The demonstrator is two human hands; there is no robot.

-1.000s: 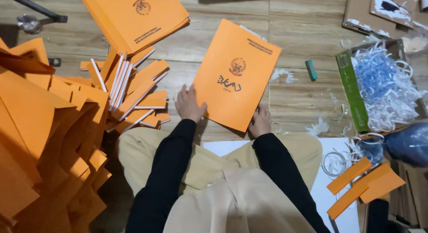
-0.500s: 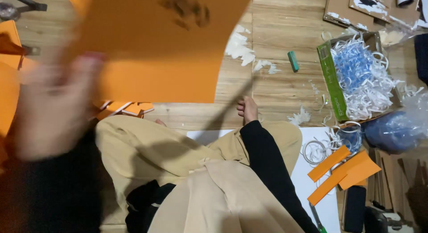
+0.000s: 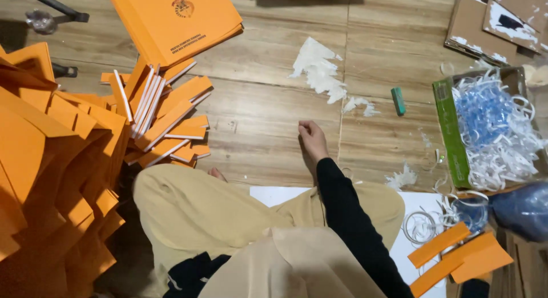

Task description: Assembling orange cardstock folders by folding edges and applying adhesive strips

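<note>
We see the right hand (image 3: 312, 139) resting on the wooden floor (image 3: 257, 121), fingers loosely curled, holding nothing. Our left hand is out of view. Just ahead of the hand lie torn white paper scraps (image 3: 319, 70), and a small green eraser-like block (image 3: 398, 100) sits to their right. A stack of orange folders (image 3: 177, 21) lies at the far left, with a jumble of folded orange card strips (image 3: 162, 118) below it and a larger orange heap (image 3: 51, 161) alongside. On the right, a green-edged box (image 3: 451, 132) holds white and blue shredded strips.
</note>
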